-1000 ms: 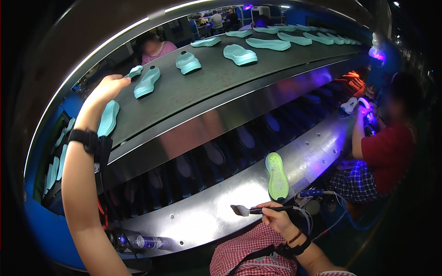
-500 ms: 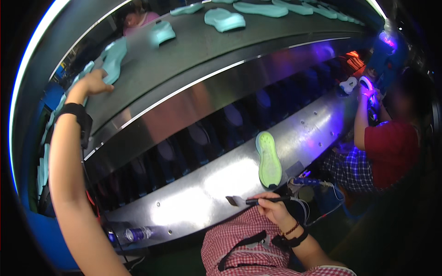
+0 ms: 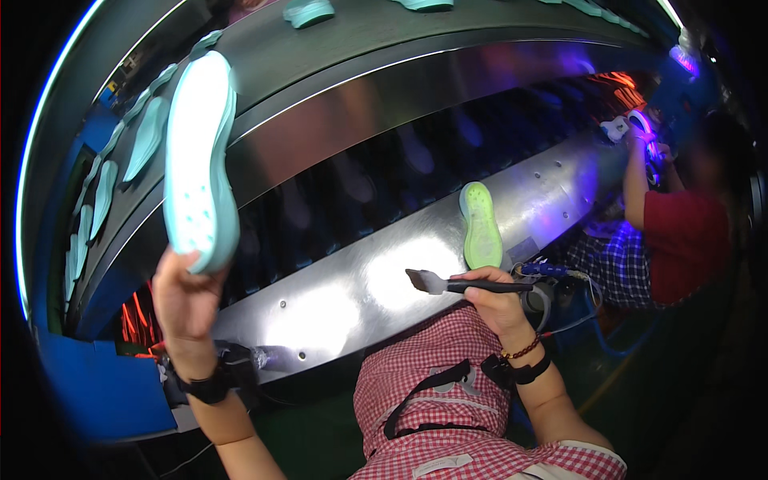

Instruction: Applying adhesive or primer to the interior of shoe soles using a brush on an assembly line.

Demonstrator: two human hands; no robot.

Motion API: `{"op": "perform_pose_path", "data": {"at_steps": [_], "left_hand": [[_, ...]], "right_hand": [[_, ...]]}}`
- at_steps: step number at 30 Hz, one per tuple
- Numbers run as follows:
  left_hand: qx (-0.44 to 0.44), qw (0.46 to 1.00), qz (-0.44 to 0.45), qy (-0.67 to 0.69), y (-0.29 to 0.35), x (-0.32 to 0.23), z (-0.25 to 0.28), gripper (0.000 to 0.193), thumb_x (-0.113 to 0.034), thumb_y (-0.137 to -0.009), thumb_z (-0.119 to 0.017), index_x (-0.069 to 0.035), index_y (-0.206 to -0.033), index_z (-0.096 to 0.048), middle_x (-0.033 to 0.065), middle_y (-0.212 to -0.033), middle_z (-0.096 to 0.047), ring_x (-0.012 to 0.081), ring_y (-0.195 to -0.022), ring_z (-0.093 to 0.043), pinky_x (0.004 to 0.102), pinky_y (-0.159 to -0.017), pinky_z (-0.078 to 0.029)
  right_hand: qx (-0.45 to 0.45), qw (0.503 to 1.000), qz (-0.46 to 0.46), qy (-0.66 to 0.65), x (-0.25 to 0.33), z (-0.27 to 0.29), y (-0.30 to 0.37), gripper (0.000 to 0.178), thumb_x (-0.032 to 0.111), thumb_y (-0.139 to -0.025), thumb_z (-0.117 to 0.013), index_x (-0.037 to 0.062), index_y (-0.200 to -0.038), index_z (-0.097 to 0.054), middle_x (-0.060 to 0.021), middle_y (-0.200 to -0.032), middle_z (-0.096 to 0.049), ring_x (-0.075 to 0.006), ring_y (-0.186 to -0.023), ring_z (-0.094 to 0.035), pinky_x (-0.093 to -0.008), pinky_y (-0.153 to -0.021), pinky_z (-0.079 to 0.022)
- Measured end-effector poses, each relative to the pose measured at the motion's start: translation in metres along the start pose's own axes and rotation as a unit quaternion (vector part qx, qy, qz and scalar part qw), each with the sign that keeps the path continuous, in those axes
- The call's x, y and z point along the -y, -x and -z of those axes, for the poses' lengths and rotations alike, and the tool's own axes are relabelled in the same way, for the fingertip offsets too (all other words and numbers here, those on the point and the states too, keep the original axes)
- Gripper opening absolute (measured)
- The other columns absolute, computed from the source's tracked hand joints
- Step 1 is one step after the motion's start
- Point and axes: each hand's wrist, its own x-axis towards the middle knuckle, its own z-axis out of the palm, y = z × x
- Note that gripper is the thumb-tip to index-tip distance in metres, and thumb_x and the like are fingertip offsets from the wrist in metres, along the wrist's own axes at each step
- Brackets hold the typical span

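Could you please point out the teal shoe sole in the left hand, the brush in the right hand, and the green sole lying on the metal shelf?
teal shoe sole point(image 3: 198, 156): head view, middle of its pale face.
brush point(image 3: 480, 285): head view, black handle.
green sole point(image 3: 482, 226): head view, middle of its surface.

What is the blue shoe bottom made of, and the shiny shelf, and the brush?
The shoe sole in the left hand looks like soft foam or rubber: matte, pale turquoise, moulded with small dimples. The shelf looks like polished steel: it mirrors the lights and shows rivets. The brush in the right hand seems to have a black plastic handle and dark bristles.
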Motion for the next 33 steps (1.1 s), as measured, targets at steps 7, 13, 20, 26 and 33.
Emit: {"op": "perform_pose_path", "data": {"at_steps": [7,13,20,26,33], "left_hand": [[0.291,0.882,0.199,0.314,0.098,0.127,0.011,0.092,-0.070,-0.074,-0.043,-0.002,-0.133,-0.027,0.0263,-0.118,-0.047,0.0363,-0.104,-0.052,0.0480,-0.085,-0.045],[0.116,0.901,0.181,0.376,0.118,0.196,-0.018,0.076,-0.069,-0.078,-0.036,-0.010,-0.127,-0.041,0.0166,-0.118,-0.050,0.0398,-0.104,-0.050,0.0526,-0.090,-0.039],[0.138,0.876,0.241,0.394,0.127,0.193,-0.023,0.081,-0.072,-0.079,-0.020,-0.011,-0.129,-0.038,0.0241,-0.110,-0.052,0.0418,-0.099,-0.051,0.0538,-0.088,-0.040],[0.016,0.906,0.200,0.372,0.133,0.207,-0.027,0.071,-0.065,-0.083,-0.023,-0.013,-0.129,-0.037,0.0097,-0.122,-0.047,0.0284,-0.108,-0.049,0.0467,-0.092,-0.039],[-0.060,0.942,0.129,0.306,0.116,0.195,-0.002,0.067,-0.061,-0.085,-0.021,-0.009,-0.121,-0.045,0.0081,-0.111,-0.055,0.0269,-0.097,-0.055,0.0423,-0.084,-0.045]], "right_hand": [[0.098,0.992,0.056,-0.064,0.007,-0.036,0.014,0.024,-0.005,-0.074,-0.059,-0.0048,-0.098,-0.058,-0.0179,-0.097,-0.062,-0.0226,-0.093,-0.059,-0.0305,-0.084,-0.046],[0.116,0.982,-0.105,0.110,-0.027,-0.072,0.001,0.022,0.004,-0.076,-0.064,-0.0030,-0.096,-0.061,-0.0103,-0.090,-0.064,-0.0129,-0.081,-0.060,-0.0231,-0.073,-0.048],[0.096,0.980,-0.099,0.141,-0.044,-0.090,-0.023,0.021,0.004,-0.077,-0.062,-0.0027,-0.097,-0.061,-0.0092,-0.090,-0.064,-0.0127,-0.083,-0.060,-0.0231,-0.078,-0.047],[0.098,0.908,0.070,0.402,-0.056,-0.113,-0.016,0.022,0.007,-0.073,-0.066,0.0025,-0.094,-0.065,-0.0080,-0.084,-0.064,-0.0126,-0.080,-0.058,-0.0249,-0.072,-0.046],[0.362,0.777,0.144,0.495,-0.036,-0.097,0.028,0.020,0.007,-0.066,-0.068,0.0059,-0.086,-0.067,-0.0066,-0.073,-0.061,-0.0204,-0.070,-0.057,-0.0308,-0.062,-0.044]]}}
